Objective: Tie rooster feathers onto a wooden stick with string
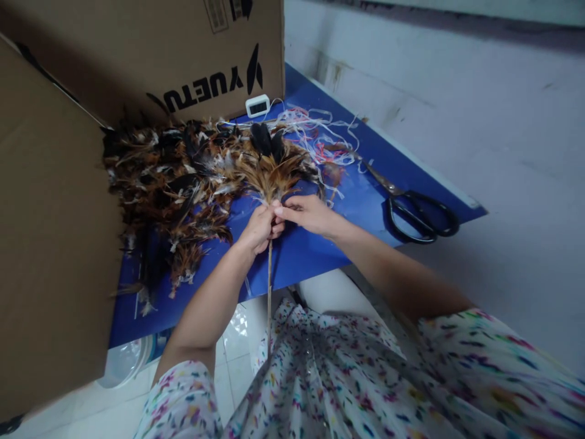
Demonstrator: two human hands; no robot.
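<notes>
My left hand [262, 227] is wrapped round a thin stick [269, 274] just below a fan of brown and black feathers [270, 174] at its top, like a feather duster. Below that hand, the stick runs down past the table edge towards my lap. My right hand [307, 213] meets the left at the base of the feathers, its thumb and fingertips closed in a pinch by the left thumb. What lies in that pinch is too small to make out.
Loose brown, black and white feathers [173, 177] cover the left of the blue table [315, 250]. Tangled white and pink plastic strips [315, 134] lie behind, near a small white digital device [257, 106]. Black-handled scissors [411, 213] rest at the right edge. Cardboard boxes [137, 55] stand left and behind.
</notes>
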